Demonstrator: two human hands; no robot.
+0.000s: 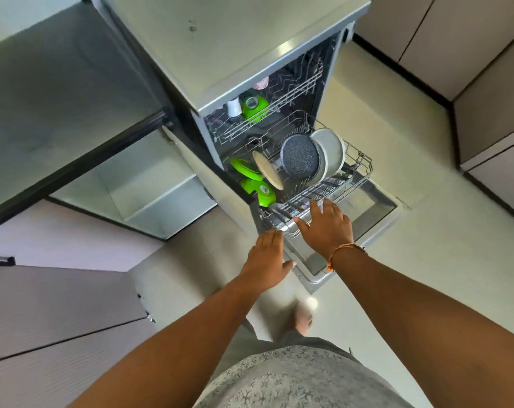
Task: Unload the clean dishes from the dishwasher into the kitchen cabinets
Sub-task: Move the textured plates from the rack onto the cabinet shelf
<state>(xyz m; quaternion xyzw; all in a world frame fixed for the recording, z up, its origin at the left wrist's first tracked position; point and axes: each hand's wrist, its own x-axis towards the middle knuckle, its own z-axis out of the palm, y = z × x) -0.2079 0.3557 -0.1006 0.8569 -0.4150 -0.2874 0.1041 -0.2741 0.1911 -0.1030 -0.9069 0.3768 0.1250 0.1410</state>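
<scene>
Both hands empty, fingers spread: right hand over lower rack front rail, nearer speckled pan beyond it; left hand short of rail.

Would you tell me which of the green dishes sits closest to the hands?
The green bowl at the lower rack's near left corner; the other green pieces sit farther back or in the upper rack.

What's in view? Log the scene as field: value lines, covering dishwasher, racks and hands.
dishwasher: door down, open
lower rack: pulled out over the door
lower rack contents: dark speckled pan, pale plates, tan round plate, green items
upper rack: inside; green item, white cup
left hand: open, empty, near the rack's front
right hand: open, empty, at the rack's front edge
</scene>
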